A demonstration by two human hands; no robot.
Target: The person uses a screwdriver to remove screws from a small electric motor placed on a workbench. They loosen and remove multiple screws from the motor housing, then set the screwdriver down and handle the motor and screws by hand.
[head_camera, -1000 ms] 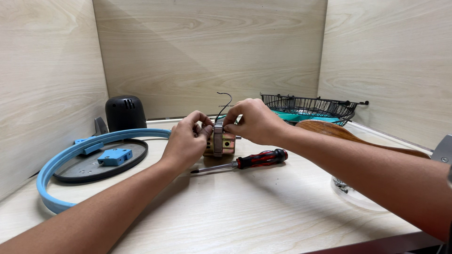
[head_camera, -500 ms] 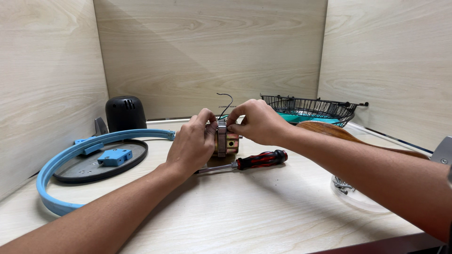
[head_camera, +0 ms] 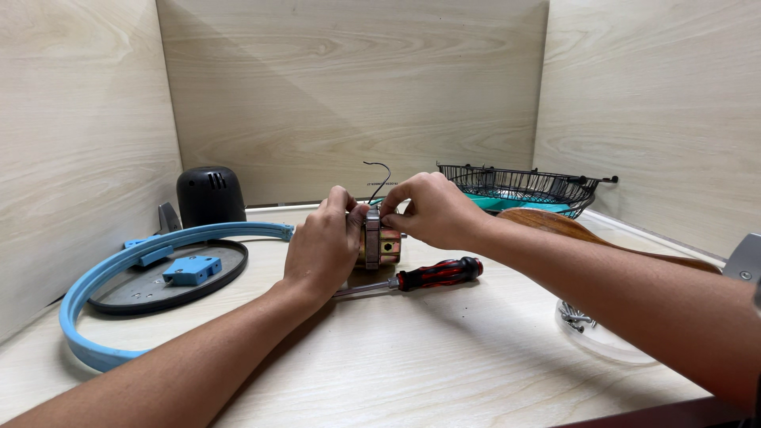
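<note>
left hand [head_camera: 323, 246] grip closed round small motor core [head_camera: 379, 246], steadying it upright on table [head_camera: 412, 357] | right hand [head_camera: 428, 210] pinches its top edge, fingertips shut | screwdriver [head_camera: 432, 275] lies just beside, within reach

Two bare forearms come in from the bottom edge, one from the lower left, one from the right. No sleeves show on either, nor gloves, rings, watch or bands. The left hand [head_camera: 323, 244] and right hand [head_camera: 432, 211] are both uncovered, with short, plain nails and the knuckles in clear view
</note>
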